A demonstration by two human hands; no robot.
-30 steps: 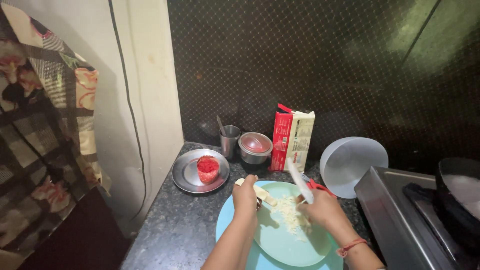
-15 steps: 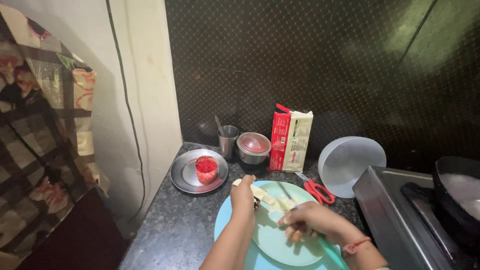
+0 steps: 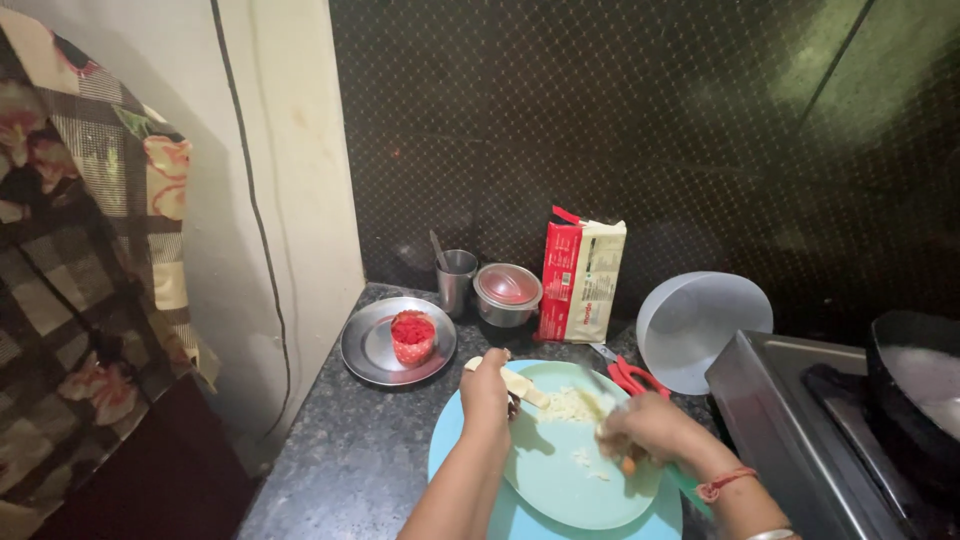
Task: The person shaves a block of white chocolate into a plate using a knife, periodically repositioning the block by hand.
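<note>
On the one pale green plate [image 3: 560, 480], your left hand [image 3: 487, 388] is gripping one pale block [image 3: 517, 383] while your right hand [image 3: 648, 430] is closing around a blurred tool, near the stove edge [image 3: 760, 400].

A tall rectangular carton [image 3: 583, 281], red on its left part and cream on its right, stands upright against the dark backsplash, at one o'clock from the lidded steel container [image 3: 507, 294].

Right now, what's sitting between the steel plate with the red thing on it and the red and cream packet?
In the head view, a steel cup with a utensil in it and a small lidded steel pot stand between the steel plate and the packet.
</note>
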